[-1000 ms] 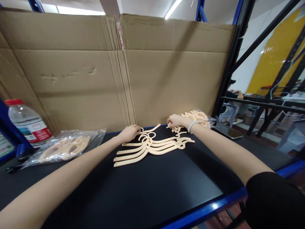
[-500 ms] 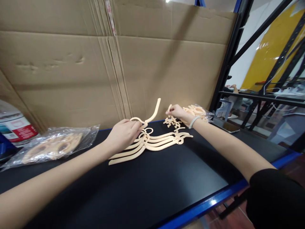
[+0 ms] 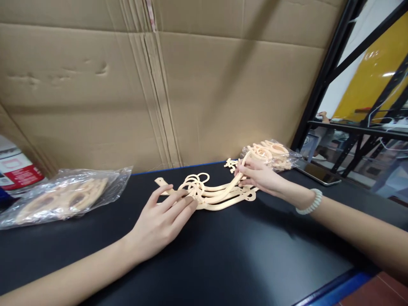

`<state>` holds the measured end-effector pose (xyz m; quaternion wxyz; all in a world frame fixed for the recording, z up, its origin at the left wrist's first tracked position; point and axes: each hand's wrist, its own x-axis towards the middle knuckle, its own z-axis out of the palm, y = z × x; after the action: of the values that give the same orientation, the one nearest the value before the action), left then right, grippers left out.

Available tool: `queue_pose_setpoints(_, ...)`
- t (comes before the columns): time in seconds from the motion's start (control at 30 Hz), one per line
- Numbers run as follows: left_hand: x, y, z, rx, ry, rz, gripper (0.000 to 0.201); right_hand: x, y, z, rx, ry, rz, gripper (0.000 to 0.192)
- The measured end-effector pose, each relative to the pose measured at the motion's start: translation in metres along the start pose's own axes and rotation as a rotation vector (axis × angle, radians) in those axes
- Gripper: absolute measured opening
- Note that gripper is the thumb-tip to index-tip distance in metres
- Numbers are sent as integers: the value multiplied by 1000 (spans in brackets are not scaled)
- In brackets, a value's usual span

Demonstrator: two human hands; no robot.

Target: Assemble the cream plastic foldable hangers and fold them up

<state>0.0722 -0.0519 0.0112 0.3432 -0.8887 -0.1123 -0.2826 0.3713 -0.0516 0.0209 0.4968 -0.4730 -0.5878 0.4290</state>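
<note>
Flanking hangers (image 3: pixel 219 198) — clear bags (image 3: pixel 117 178) of parts (image 3: pixel 91 195)

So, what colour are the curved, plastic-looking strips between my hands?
The curved strips are pale peach; best in head view.

The person's left grip (image 3: pixel 164 223) lies over a cluster of pale hanger-like pieces (image 3: pixel 219 207) on the black table (image 3: pixel 219 263), its underside hidden. The right grip (image 3: pixel 259 175) holds one curved piece (image 3: pixel 232 185), tilted across the others. A clear bag (image 3: pixel 63 197) lies at left; another bag (image 3: pixel 276 154) sits near a phone (image 3: pixel 318 173).
</note>
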Motion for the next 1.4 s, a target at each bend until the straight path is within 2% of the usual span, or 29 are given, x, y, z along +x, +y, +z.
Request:
queue_pose_setpoints(0.1, -4, -5, -3, -3, 70, 68, 21, -3, 2, -2, 236, -10, 26, 23)
queue_pose_setpoints(0.17, -5, -8, -4, 23, 87, 54, 19, -5, 0, -3, 282, 30, 16, 24)
queue_pose_setpoints(0.27, -6, -7, -5, 100, 119, 44, 15, -7, -3, -5, 236, 111, 36, 28)
queue_pose_setpoints(0.4, -8, -4, -5, 145, 174, 41, 22, -12, -5, -4, 130, 169, 50, 38)
queue_pose_setpoints(0.5, -7, -3, -3, 110, 202, 29, 22, -16, -3, 3, 64, 126, 19, 39)
queue_pose_setpoints(0.67, -3, -6, 0, 86, 189, -32, 13, -25, 1, 14, 119, -88, -6, 27)
queue_pose_setpoints(0.77, -5, -8, -1, 89, 106, -74, 14, -27, 1, 13, 203, -115, 6, 28)
queue_pose_setpoints(0.83, -8, -9, -1, 56, 62, -86, 10, -26, -1, 11, 235, -86, 38, 32)
queue_pose_setpoints(0.9, -13, -9, 2, -15, 41, -152, 9, -23, -2, 9, 261, -48, 83, 31)
queue_pose_setpoints(1.0, -21, -9, 10, -138, -7, -355, 8, -21, -3, 7, 256, 26, 86, 30)
queue_pose_setpoints(1.07, -25, -8, 14, -211, -21, -453, 15, -20, -1, 7, 245, 48, 75, 29)
queue_pose_setpoints(1.23, -23, -8, 19, -314, -2, -559, 31, -26, 2, 8, 267, -8, 185, 30)
queue_pose_setpoints(1.3, -21, -9, 19, -319, -8, -583, 29, -27, 3, 9, 243, -47, 226, 30)
queue_pose_setpoints(1.4, -21, -11, 20, -334, -8, -624, 25, -29, 3, 10, 218, -91, 191, 26)
